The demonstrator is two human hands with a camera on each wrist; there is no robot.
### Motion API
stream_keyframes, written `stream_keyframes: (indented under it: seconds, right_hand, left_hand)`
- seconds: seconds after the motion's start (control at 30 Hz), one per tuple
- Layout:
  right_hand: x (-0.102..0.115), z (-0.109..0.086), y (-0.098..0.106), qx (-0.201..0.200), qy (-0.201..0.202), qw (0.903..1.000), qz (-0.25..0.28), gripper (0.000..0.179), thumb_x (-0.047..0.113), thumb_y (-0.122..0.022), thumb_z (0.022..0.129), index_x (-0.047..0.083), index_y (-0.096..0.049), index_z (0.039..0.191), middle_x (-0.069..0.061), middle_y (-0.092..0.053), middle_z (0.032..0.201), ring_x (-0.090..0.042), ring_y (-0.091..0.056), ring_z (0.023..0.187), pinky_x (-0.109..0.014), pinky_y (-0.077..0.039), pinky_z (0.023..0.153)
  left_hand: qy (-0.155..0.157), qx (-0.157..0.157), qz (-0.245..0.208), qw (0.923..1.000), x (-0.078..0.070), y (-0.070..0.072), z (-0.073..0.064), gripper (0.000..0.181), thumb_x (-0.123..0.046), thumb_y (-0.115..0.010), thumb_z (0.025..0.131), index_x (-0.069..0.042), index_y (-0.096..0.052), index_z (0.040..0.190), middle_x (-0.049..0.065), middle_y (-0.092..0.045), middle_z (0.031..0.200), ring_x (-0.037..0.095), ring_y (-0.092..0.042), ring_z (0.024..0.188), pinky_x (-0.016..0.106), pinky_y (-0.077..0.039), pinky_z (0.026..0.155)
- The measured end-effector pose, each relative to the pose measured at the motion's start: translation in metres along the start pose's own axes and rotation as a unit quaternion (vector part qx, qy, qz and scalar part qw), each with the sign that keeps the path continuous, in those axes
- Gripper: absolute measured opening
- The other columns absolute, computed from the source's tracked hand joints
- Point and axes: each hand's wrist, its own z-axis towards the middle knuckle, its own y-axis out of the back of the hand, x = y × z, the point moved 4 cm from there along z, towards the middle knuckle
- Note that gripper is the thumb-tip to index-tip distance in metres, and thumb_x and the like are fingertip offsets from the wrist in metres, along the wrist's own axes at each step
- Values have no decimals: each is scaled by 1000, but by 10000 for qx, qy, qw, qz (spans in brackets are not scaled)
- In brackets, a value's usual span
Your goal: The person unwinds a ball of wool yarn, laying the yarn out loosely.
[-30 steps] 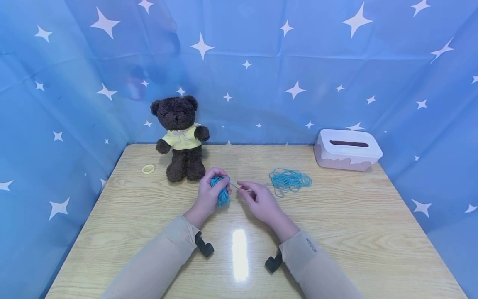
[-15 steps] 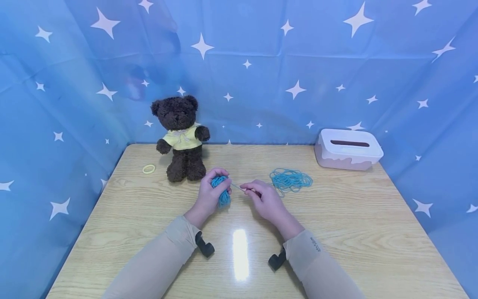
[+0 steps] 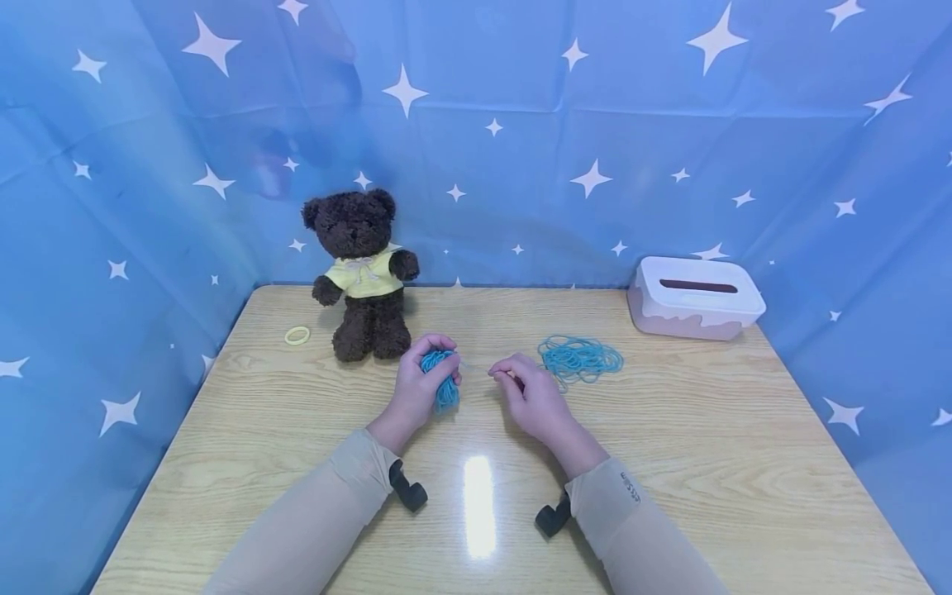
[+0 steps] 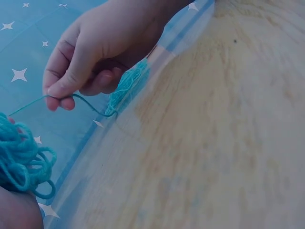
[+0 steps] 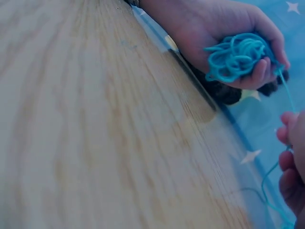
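My left hand grips a bundle of turquoise yarn, its fingers and thumb curled round the loops. Several loose loops of the bundle bulge out of the palm in the right wrist view. To the right, my right hand pinches a single yarn strand between thumb and fingertips. That strand runs from the bundle to the pinch, then sags toward a loose yarn pile lying on the table behind the right hand.
A dark brown teddy bear in a yellow top stands at the back left of the wooden table. Beside it lies a yellow ring. A white and pink tissue box is at the back right, before a blue starry curtain.
My right hand has moved a little to the right, away from the left hand, with the strand in its fingers. The left hand has stayed in place round the bundle.
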Motion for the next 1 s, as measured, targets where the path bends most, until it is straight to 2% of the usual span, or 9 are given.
stream_keyframes:
  seconds: [0.07,0.2,0.4,0.5,0.6,0.8,0.9,1.0]
  right_hand:
    - [-1,0,2,-153,-78,9998,31,12,9,-66,109,10,-78,112,-4,-75,99,-7,-52,73,-25,-49,67]
    - [-2,0,3,-257,-301,9992,16,12,13,-65,110,8,-77,111,-3,-70,90,-5,-49,64,-24,-45,60]
    - [-5,1,7,-402,-578,9975,86,15,13,-63,110,5,-76,113,-2,-64,80,-4,-49,61,-24,-45,58]
    - [-5,2,12,-649,-539,9963,155,14,11,-64,109,4,-75,111,-2,-61,78,-6,-48,61,-24,-44,57]
    - [-7,2,19,-997,-343,9944,102,12,9,-64,108,4,-75,109,-3,-61,77,-5,-46,60,-24,-43,56]
    - [-20,1,35,-1773,-50,9841,-84,11,5,-65,107,1,-75,107,-9,-70,87,-3,-48,65,-19,-42,58]
    - [-30,0,44,-2046,-199,9786,-126,11,6,-64,107,1,-74,107,-11,-70,88,-3,-47,65,-16,-40,59]
    - [-41,-2,55,-2184,-532,9744,-85,12,9,-63,109,2,-73,110,-11,-66,83,-2,-46,62,-15,-38,58]
  left_hand:
    - [14,-34,8,10000,0,0,0,27,0,-67,102,17,-53,119,-1,-65,88,12,-66,71,24,-62,67]
    - [56,-130,80,9999,1,1,0,26,1,-66,102,17,-54,118,-1,-65,88,12,-66,70,24,-63,67]
    - [63,-237,188,9995,0,2,0,22,0,-64,105,17,-57,116,6,-64,92,12,-66,70,25,-62,68]
    - [149,-319,124,9993,0,2,0,20,1,-59,106,18,-55,116,8,-62,99,13,-63,70,25,-61,66]
    - [241,-413,36,9988,1,3,0,22,2,-55,107,21,-52,117,5,-61,102,13,-60,69,25,-58,65]
    - [180,-487,19,9986,0,3,0,16,1,-54,106,16,-55,111,1,-59,97,15,-59,67,25,-57,63]
    - [101,-483,39,9988,-1,3,0,16,1,-56,106,16,-55,112,0,-59,95,15,-59,67,25,-57,62]
    - [41,-495,79,9987,-1,4,0,20,1,-56,106,19,-53,114,0,-59,95,15,-60,66,25,-58,62]
